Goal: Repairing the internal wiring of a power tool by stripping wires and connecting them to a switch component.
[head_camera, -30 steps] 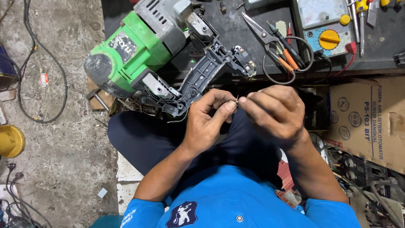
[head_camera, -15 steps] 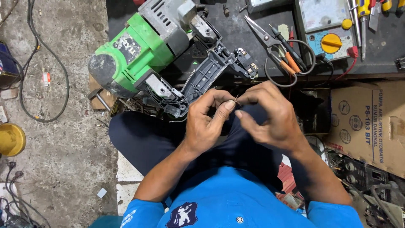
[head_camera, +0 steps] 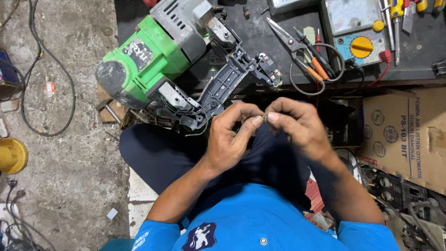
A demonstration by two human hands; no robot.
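Both hands (head_camera: 265, 125) pinching sm. part (head_camera: 265, 115)

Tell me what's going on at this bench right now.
A person in a blue shirt sits at a dark workbench. The left hand and right hand meet fingertip to fingertip above the lap, pinching a tiny part too small to identify. In front lies a green and grey power tool with its black handle shell opened. Scissors and an analogue multimeter with a yellow dial lie untouched.
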